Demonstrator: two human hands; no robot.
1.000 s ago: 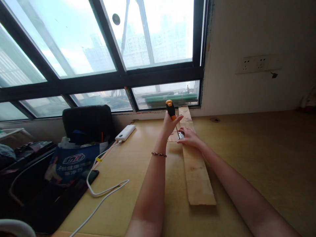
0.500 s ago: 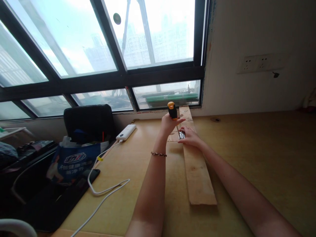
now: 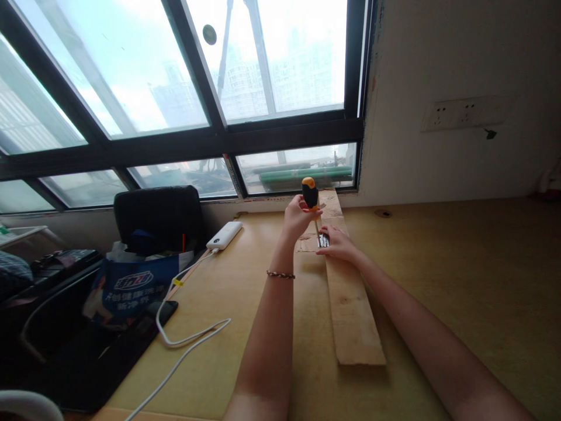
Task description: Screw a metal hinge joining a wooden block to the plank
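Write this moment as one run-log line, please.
left hand: grips screwdriver | right hand: touches shiny piece on wooden board | screwdriver: handle up, shaft down

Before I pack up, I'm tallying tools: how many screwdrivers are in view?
1: the screwdriver in the left hand, pointing down near the right hand. Any inside the blue bag would be hidden.

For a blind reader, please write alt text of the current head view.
The left hand holds a yellow-and-black screwdriver nearly upright, shaft pointing down at a small shiny piece, which the right hand holds at a wooden board, over a table near a window.
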